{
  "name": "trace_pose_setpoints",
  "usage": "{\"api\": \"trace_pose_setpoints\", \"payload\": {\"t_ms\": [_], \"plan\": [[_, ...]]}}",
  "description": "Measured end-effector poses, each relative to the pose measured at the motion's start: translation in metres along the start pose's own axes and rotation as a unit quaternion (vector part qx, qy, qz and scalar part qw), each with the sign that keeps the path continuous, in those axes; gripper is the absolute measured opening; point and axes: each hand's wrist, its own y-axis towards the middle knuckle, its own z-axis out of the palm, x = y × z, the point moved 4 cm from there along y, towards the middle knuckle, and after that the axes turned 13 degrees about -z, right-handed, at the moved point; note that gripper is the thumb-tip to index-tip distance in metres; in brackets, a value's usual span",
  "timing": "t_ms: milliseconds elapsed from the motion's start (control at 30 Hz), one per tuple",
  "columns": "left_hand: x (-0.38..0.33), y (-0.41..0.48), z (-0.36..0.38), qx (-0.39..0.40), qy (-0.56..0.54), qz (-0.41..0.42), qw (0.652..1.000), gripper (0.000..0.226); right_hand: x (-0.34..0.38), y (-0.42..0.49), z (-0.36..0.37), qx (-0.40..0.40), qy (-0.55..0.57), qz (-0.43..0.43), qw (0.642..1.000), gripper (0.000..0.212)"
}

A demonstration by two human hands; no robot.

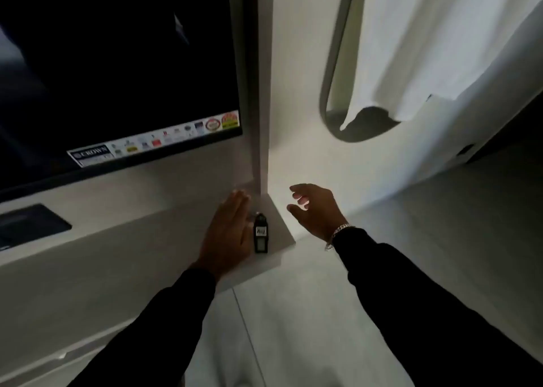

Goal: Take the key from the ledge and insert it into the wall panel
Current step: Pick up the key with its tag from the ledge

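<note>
A dark television (117, 63) with a strip of stickers along its lower edge hangs above the pale ledge (282, 233), and a dark flat pad (29, 225) lies further left on the same surface. A white curtain (426, 48) hangs to the right. Your left hand (227, 233) lies flat and open on the ledge, fingers straight toward the wall, just beside the key. Your right hand (316, 211) hovers open past the ledge's corner, fingers loosely curled, a bracelet (340, 231) at the wrist. The key (261, 233) lies between them near the ledge's end, its long axis running from you toward the wall.
</note>
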Motion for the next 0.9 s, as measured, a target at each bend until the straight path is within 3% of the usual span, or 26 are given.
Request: {"api": "trace_pose_setpoints", "payload": {"t_ms": [133,200,267,500,767,900], "plan": [[0.038,-0.018,0.042,0.066,0.039,-0.110,0.991,0.065,-0.024,0.000,0.059,0.077,0.002,0.077,0.994,0.033],[0.046,-0.023,0.056,0.084,0.084,-0.118,0.986,0.067,-0.031,0.000,0.082,0.096,-0.010,0.098,0.990,0.021],[0.050,-0.022,0.063,0.072,0.124,-0.114,0.983,0.067,-0.033,0.006,0.096,0.109,-0.041,0.102,0.988,0.025],[0.053,-0.017,0.073,0.087,0.132,-0.131,0.979,0.073,-0.039,0.017,0.115,0.084,0.002,0.178,0.981,0.039],[0.054,-0.015,0.072,0.102,0.126,-0.131,0.978,0.073,-0.041,0.021,0.107,0.087,0.032,0.235,0.968,0.033],[0.052,-0.015,0.065,0.113,0.105,-0.142,0.978,0.073,-0.050,0.002,0.085,0.051,0.125,0.283,0.950,0.032]]}}
